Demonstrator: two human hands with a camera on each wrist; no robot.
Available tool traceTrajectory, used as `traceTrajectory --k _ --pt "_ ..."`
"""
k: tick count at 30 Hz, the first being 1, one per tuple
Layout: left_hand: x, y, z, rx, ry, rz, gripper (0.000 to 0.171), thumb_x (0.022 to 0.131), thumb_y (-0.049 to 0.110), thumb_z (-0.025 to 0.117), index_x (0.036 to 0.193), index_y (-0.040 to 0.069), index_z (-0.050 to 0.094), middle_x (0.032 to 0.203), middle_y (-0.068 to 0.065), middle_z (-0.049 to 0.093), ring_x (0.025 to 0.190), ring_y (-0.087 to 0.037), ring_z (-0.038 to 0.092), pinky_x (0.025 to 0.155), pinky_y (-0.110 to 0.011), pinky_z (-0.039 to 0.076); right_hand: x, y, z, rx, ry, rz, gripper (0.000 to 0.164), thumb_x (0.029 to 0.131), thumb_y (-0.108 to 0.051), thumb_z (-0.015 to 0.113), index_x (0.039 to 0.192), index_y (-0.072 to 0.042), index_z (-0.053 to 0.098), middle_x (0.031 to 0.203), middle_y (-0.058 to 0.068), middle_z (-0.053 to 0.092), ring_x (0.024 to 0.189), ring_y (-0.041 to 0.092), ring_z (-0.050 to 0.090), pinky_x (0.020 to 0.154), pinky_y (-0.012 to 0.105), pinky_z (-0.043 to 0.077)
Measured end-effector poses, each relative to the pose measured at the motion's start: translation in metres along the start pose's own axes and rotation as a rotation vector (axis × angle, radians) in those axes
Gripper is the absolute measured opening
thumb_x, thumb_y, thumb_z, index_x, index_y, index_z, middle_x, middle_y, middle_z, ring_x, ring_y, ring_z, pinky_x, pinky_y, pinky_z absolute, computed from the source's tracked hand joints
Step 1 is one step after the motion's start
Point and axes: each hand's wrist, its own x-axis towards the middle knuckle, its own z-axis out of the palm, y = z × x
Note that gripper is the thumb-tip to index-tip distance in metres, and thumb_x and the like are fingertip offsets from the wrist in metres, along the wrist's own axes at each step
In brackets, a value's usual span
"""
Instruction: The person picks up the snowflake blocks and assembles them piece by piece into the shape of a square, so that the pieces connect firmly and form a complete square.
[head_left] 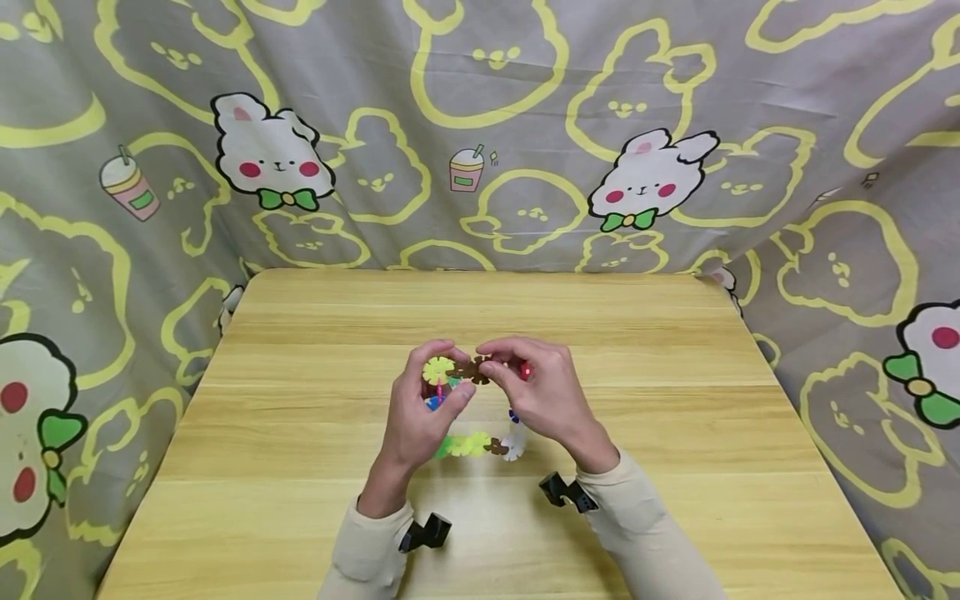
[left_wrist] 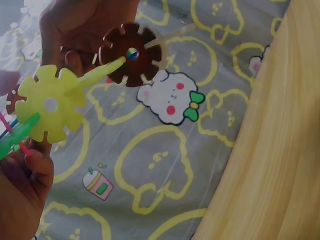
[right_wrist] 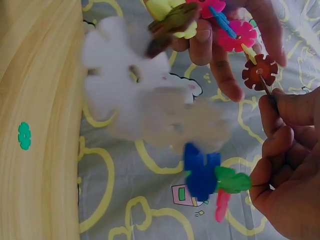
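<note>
Interlocking plastic snowflake discs are joined into a many-coloured chain that hangs in a loop between the two hands. My left hand (head_left: 408,408) grips it beside a yellow disc (head_left: 438,371), fingers behind and thumb in front. With thumb and fingertips, my right hand (head_left: 547,392) pinches the chain beside a brown disc (head_left: 480,369). That brown disc shows its face in the left wrist view, with a yellow disc (left_wrist: 67,115) linked by an edge-on one. Lower in the loop are a blurred white disc (right_wrist: 112,75), a blue disc (right_wrist: 202,172) and a green disc (right_wrist: 232,180).
A wood-grain table (head_left: 300,500) lies under the hands. In the right wrist view, a single green disc (right_wrist: 24,135) appears against the tabletop. A grey curtain (head_left: 525,150) with cartoon rabbits encloses the back and sides. Black cameras (head_left: 426,533) are strapped at both wrists.
</note>
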Motion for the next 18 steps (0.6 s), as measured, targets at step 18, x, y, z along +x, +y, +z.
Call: traceTrajectory --k 18 --pt "0.001 -0.001 -0.01 -0.214 0.171 -0.013 0.028 0.086 -0.012 0.059 0.113 -0.011 0.05 0.104 0.006 0.061 0.041 -0.008 0.05 0.034 -0.023 0.043 0.004 0.045 -0.015 0.112 0.255 0.278 0.015 0.096 -0.015 0.059 0.104 -0.006 0.069 0.086 0.012 0.069 0.07 0.017 0.055 0.062 0.021 0.044"
